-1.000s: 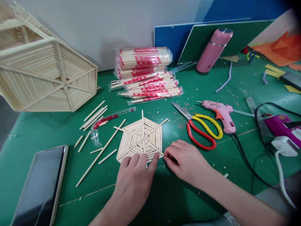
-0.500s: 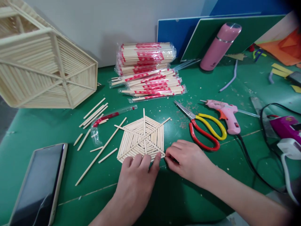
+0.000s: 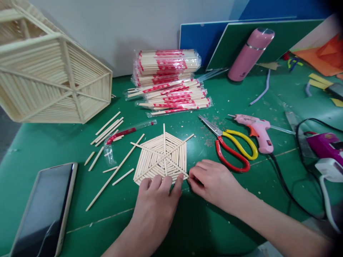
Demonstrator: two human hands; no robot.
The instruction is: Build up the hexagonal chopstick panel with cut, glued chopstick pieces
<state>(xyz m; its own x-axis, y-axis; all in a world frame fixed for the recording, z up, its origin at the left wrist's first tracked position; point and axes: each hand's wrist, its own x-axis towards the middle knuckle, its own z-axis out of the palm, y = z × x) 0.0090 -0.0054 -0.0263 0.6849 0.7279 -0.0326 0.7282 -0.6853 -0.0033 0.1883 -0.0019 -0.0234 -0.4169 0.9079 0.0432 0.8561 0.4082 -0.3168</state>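
A flat hexagon of glued wooden sticks (image 3: pixel 160 155) lies on the green table (image 3: pixel 53 150), with three long sticks crossing it as spokes. My left hand (image 3: pixel 157 205) rests at its near edge, fingers stretched flat and pressing down on the sticks. My right hand (image 3: pixel 213 184) is at the hexagon's near right corner, fingers pinched together at the tip of a spoke stick; what the pinch holds is too small to make out.
Loose sticks (image 3: pixel 107 130) and a long chopstick (image 3: pixel 115 173) lie left of the hexagon. Behind are wrapped chopstick bundles (image 3: pixel 167 82) and a large stick-built frame (image 3: pixel 50 78). Scissors (image 3: pixel 230 144), a pink glue gun (image 3: pixel 257 126), cables (image 3: pixel 284 182) sit right; a phone (image 3: pixel 44 210) near left; a pink flask (image 3: pixel 250 53) behind.
The view shifted slightly between the earliest frame and now. Both hands stay at the hexagon's near edge, with hardly any movement.
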